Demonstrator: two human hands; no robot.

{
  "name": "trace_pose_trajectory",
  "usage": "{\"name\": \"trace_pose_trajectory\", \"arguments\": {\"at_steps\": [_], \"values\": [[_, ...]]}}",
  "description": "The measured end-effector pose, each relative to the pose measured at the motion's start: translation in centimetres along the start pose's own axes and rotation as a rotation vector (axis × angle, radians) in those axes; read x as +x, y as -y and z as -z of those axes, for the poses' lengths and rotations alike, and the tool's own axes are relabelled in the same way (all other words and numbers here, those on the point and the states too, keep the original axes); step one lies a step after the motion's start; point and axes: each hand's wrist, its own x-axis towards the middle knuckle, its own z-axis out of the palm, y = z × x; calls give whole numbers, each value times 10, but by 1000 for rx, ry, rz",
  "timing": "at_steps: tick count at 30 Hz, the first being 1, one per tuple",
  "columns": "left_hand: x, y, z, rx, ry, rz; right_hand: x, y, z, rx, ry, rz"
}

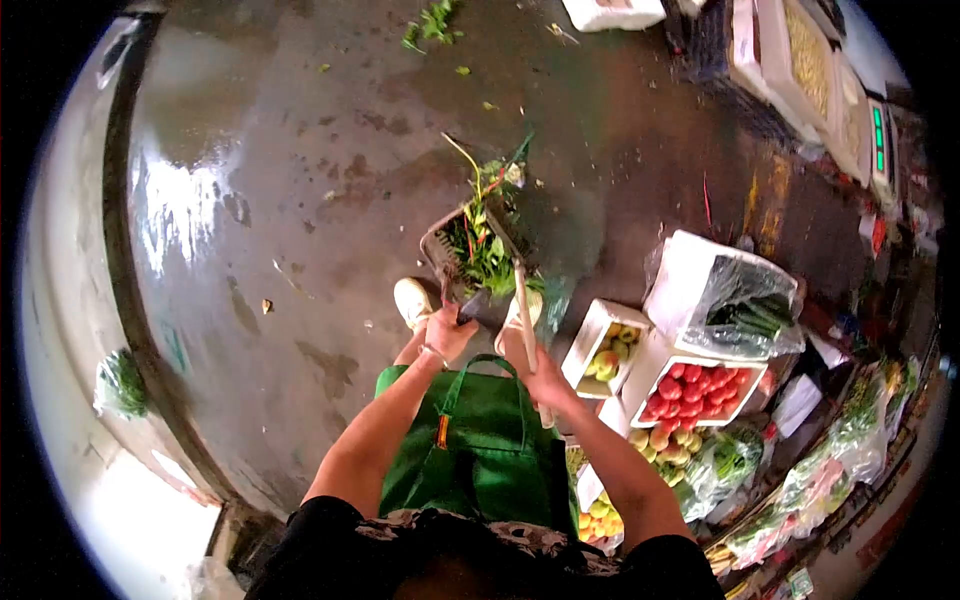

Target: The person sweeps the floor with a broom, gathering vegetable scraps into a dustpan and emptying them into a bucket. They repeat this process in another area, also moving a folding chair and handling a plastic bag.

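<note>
My left hand (448, 333) is closed around the dark handle of a dustpan (430, 243), low in front of my feet. Green leaves and stems (488, 262) fill the pan, with thin red and yellow strips (462, 152) among and beyond them. In my right hand (543, 376), fingers wrapped round it, is a long pale stick (526, 318) slanting down toward the pan's right side. Whether its far end carries a broom head is hard to make out among the greens. A green apron (470, 430) hangs between my forearms.
Wet floor (300, 200) surrounds me, with loose leaves (435, 25) farther off. To my right stand foam boxes of tomatoes (700, 392) and pale round produce (610, 352), plus bagged greens (750, 315). A scale (879, 140) is at far right; a wall (75, 250) runs left.
</note>
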Motion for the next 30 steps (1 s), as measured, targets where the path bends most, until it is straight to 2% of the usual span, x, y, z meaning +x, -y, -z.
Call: {"name": "trace_pose_trajectory", "arguments": {"at_steps": [2, 4, 6, 7, 8, 9, 12, 14, 15, 18, 22, 24, 26, 28, 30], "values": [[-19, 0, 25, 0, -95, -112, -12, 5, -13, 50, 31, -29], [-37, 6, 50, -131, -60, 34, -33, 27, -24, 5, 23, -54], [-54, -2, 86, -78, -28, 76, -60, 62, -33, 28, 13, 4], [-63, -10, 105, -74, -37, 65, -78, 87, -33, 26, 57, 0], [-72, -21, 125, -73, -55, 55, -85, 96, -41, 13, -4, -5], [-81, -34, 146, -63, -95, 45, -101, 121, -41, 33, 74, 6], [-97, -69, 208, -90, -167, -2, -116, 166, -48, 22, 98, 81], [-102, -90, 240, -128, -273, -43, -118, 201, -46, -44, 111, 50], [-99, -92, 252, -98, -343, -94, -122, 222, -47, -71, 114, 63], [-92, -129, 307, -248, -305, -65, -124, 287, -42, -129, 101, 81], [-55, -150, 354, -223, -447, -95, -106, 361, -31, -203, 104, 180], [-27, -156, 380, -310, -452, -147, -96, 405, -24, -213, 130, 204], [-5, -181, 418, -340, -451, -61, -81, 461, -14, -218, 168, 213], [26, -187, 447, -376, -479, -61, -65, 505, -8, -236, 196, 257], [53, -192, 476, -424, -536, -68, -48, 549, -6, -297, 147, 211]]}}
